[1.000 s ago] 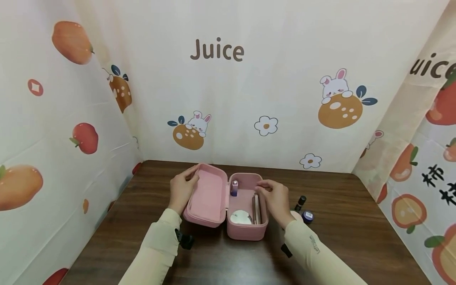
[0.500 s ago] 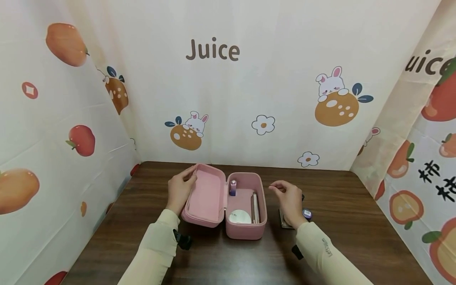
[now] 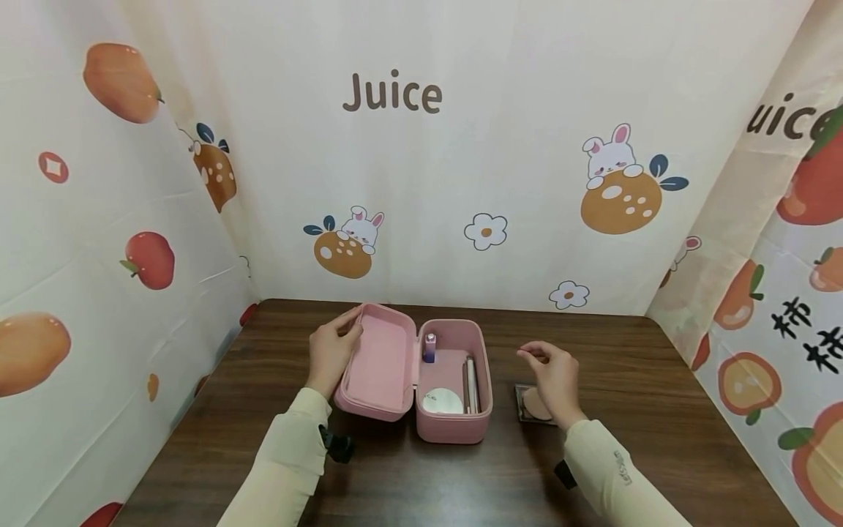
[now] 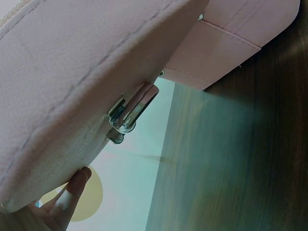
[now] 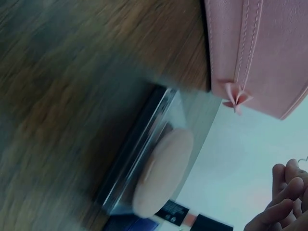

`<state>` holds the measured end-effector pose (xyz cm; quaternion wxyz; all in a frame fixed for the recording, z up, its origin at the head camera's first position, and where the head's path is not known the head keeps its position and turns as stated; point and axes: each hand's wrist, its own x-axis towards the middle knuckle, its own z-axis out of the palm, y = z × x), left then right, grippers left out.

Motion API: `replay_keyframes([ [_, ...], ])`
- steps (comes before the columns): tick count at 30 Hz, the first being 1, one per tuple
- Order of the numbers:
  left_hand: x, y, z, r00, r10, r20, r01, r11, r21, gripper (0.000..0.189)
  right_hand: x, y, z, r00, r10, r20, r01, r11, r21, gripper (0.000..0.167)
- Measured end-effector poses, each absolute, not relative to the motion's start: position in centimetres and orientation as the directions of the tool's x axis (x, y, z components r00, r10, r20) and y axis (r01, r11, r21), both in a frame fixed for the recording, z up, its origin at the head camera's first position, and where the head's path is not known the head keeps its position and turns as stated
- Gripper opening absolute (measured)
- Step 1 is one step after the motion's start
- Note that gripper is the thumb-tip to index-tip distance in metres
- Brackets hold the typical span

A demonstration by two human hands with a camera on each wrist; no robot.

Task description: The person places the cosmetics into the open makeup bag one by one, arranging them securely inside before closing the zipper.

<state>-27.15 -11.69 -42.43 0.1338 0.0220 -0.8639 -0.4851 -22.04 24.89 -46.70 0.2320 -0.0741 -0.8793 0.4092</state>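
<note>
A pink cosmetic case [image 3: 454, 430] stands unfolded on the table, its lid [image 3: 382, 359] swung out to the left. My left hand [image 3: 329, 356] grips the lid's far left edge, thumb on the rim. Inside the case are a small purple tube [image 3: 430, 348], a round white compact [image 3: 443, 401] and slim pen-like sticks [image 3: 472, 384]. Right of the case, my right hand [image 3: 558, 375] hovers with loosely bent fingers and nothing between them. Beneath it lies a flat clear-topped box [image 5: 139, 144] with a beige oval puff [image 5: 166, 173] on it.
Past the puff, the right wrist view shows a dark blue item [image 5: 130, 223] and a black-capped tube [image 5: 208, 223], both hidden by my hand in the head view. A metal clasp [image 4: 130, 110] juts from the lid's edge. Printed curtains surround the dark wooden table [image 3: 408, 483].
My right hand has left the case's right rim and moved right, over the puff and flat box. The left hand keeps its grip on the lid.
</note>
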Motion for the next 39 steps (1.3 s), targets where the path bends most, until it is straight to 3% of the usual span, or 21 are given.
replay_keyframes([
  [11,-27.2,-11.8,-42.4,-0.961,-0.167,0.220,0.098,0.538,0.837,0.037,-21.5,26.6,-47.1,-0.879,0.349,0.326,-0.016,0.661,-0.751,0.012],
  [24,-27.3,-11.7,-42.4,-0.961,-0.165,0.221,0.105,0.522,0.846,0.037,-20.9,29.2,-47.2,-0.834,0.411,0.369,-0.004,0.664,-0.748,0.024],
  [39,-27.0,-11.6,-42.4,-0.968,-0.162,0.192,0.080,0.524,0.848,0.038,-20.3,30.5,-48.8,-0.842,0.460,0.281,0.116,0.663,-0.739,0.039],
])
